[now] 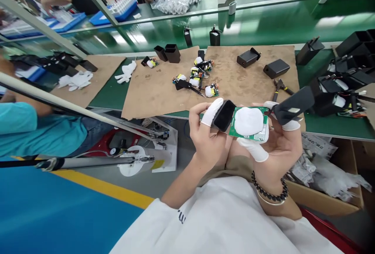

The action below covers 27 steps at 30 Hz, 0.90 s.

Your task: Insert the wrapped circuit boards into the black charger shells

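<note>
A green circuit board [248, 126] is sitting between both hands, its upper face largely hidden under a white pad or blob, with only green edges showing at the left and bottom. Pressing against its left edge is a small black housing [224, 115], a squarish shell with rounded corners and its open mouth facing the board.

No brand or label on the board or housing is readable. A few dark letters are showing on the white garment at the near edge of the view, too partial to read.

The left hand [206, 135] is closing around the black housing, a white finger cot on the finger lying along its top. The right hand [277, 144] is cupping the board from beneath and from the right, its cotted fingers curling at the board's near and right edges; a dark bead bracelet [271, 193] is circling that wrist. Both are hovering just near of the brown mat [164, 86] on the green bench.
</note>
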Available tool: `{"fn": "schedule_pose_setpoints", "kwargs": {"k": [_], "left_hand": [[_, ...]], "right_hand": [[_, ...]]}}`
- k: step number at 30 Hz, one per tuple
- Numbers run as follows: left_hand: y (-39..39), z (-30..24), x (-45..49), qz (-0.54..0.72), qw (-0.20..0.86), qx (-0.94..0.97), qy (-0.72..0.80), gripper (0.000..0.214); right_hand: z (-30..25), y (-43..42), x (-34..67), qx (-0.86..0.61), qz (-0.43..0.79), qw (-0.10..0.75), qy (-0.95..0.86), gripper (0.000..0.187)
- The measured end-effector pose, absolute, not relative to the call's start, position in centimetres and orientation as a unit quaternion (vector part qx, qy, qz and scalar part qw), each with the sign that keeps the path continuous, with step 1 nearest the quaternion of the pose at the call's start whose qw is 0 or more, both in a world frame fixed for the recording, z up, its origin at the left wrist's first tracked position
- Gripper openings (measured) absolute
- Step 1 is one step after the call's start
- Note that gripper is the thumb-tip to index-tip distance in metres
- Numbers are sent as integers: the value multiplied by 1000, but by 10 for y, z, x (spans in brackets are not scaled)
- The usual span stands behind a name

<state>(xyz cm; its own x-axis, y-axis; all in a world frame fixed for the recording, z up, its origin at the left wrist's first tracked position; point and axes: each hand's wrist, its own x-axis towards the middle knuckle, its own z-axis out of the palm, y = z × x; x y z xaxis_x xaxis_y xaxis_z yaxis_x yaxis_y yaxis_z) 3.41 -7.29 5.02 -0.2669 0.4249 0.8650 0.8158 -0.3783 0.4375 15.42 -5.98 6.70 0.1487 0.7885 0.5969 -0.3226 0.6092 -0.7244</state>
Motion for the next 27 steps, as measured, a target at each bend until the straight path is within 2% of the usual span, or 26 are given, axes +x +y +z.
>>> {"fn": "schedule_pose_setpoints", "kwargs": {"k": [6,14,22,27], "left_hand": [[-73,52,41,-596,171,-577,-532,36],[-67,45,42,-645,150,-565,-492,32],[-63,43,45,-694,130,-557,-437,39],[-64,45,52,-741,74,-502,-440,23]], "right_hand": [[60,-58,148,-209,304,751,-547,76],[54,-59,142,-217,324,728,-564,75],[54,-62,140,-241,320,721,-564,77],[47,-62,139,-249,307,728,-560,80]]}}
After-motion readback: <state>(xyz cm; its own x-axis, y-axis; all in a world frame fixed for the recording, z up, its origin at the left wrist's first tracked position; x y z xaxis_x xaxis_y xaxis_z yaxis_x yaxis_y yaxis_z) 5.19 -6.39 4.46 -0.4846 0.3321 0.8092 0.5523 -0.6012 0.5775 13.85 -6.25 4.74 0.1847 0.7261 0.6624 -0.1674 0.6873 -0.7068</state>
